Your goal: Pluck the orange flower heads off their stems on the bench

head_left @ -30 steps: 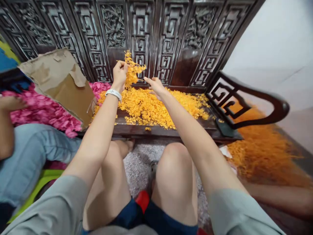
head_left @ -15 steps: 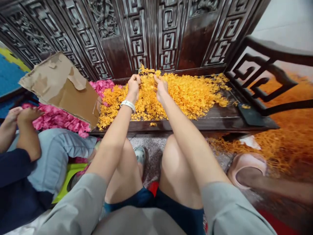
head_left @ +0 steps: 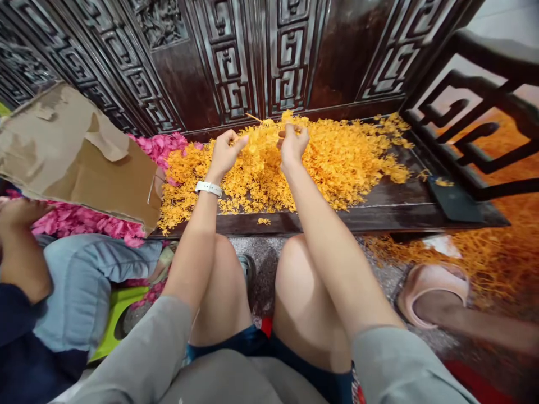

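Observation:
A long heap of small yellow-orange artificial flowers [head_left: 337, 163] covers the dark wooden bench [head_left: 269, 223] in front of me. Above the heap's left part is my left hand [head_left: 225, 152], its fingers curled in and the thumb pointing right; a bit of orange shows at the fingertips, too small to name. My right hand [head_left: 293, 147] is closed over the middle of the heap, its fingertips pinching a yellow-orange flower [head_left: 288, 116]. The two hands are apart. Between them a thin orange stem [head_left: 253, 118] sticks up at the back of the heap.
A torn cardboard piece [head_left: 80, 163] leans on the left, beside pink flowers [head_left: 88, 220]. A person in jeans [head_left: 80, 280] sits there. At right are a dark phone-like slab [head_left: 457, 199], a chair-like armrest [head_left: 484, 129], orange pieces on the floor [head_left: 501, 264] and another person's foot [head_left: 433, 294].
My hands have moved farther apart, the right hand shifting rightward and curling its fingers. My left hand has dropped slightly and turned. The whole view has shifted a little.

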`<state>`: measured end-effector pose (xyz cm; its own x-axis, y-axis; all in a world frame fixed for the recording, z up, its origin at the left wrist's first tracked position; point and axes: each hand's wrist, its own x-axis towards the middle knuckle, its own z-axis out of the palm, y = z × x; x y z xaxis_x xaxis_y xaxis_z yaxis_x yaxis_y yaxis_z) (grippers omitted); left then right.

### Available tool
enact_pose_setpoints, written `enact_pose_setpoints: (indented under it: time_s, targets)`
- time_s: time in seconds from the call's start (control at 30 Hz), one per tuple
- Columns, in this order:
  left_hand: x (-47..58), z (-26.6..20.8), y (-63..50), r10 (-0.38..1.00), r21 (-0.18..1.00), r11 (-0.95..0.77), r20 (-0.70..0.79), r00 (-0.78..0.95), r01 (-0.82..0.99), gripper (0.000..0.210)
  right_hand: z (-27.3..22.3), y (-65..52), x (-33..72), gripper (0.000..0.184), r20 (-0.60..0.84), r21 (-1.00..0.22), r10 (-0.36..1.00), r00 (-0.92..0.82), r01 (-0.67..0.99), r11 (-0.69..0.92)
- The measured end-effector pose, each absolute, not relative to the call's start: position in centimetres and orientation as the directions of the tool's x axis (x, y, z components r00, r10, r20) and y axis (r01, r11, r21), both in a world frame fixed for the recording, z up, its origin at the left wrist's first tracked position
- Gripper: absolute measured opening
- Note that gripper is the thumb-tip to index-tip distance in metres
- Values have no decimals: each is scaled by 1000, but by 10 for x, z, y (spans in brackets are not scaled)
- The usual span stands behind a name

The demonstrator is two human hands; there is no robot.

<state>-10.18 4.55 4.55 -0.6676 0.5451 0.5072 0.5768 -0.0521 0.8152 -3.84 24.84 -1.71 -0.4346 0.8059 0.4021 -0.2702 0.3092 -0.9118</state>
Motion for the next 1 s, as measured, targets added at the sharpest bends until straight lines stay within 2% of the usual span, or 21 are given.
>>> enact_pose_setpoints:
  time_s: [0.07, 0.17, 0.27, 0.37, 0.47, 0.53, 0.63, 0.7, 0.77, 0.83, 0.9, 1.0]
  targets:
    - [-107, 43, 40, 565, 703, 84, 550, -615, 706, 51, -14, 247, -41, 67, 296, -937, 866, -404, -300, 180]
    - [-113, 41, 31, 542, 605, 214, 579, -609, 767, 41, -5, 243, -36, 60, 222, -937, 886, -408, -340, 78]
    - [-119, 41, 25, 484, 625, 250, 581, -655, 739, 36, 3, 236, -29, 56, 130, -938, 874, -468, -345, -44]
    - [-123, 41, 24, 395, 734, 156, 566, -723, 660, 35, 11, 226, -26, 51, 76, -949, 864, -497, -301, -89]
    - [-121, 42, 30, 260, 844, -20, 522, -812, 536, 35, 20, 214, -24, 40, 77, -970, 858, -508, -238, -54]
    - [-119, 42, 33, 164, 873, -85, 488, -857, 481, 36, 27, 207, -19, 32, 111, -978, 857, -503, -207, 5]
    - [-121, 42, 30, 48, 884, -72, 465, -884, 461, 37, 37, 203, -4, 23, 285, -958, 813, -507, -168, 232]
    - [-126, 38, 21, 36, 883, -29, 470, -882, 469, 36, 41, 203, 8, 20, 398, -907, 707, -585, -132, 401]
    - [-134, 33, 12, 47, 861, 29, 507, -861, 508, 35, 44, 205, 17, 23, 448, -857, 598, -665, -129, 498]
    - [-142, 28, 4, 33, 826, 92, 555, -831, 555, 34, 45, 206, 21, 29, 476, -837, 562, -676, -153, 525]
    - [-148, 24, 0, 36, 809, 148, 571, -820, 569, 31, 45, 205, 20, 32, 481, -852, 591, -648, -186, 489]
    - [-146, 22, 2, 183, 821, 173, 516, -837, 544, 31, 42, 203, 12, 27, 399, -914, 668, -628, -216, 342]
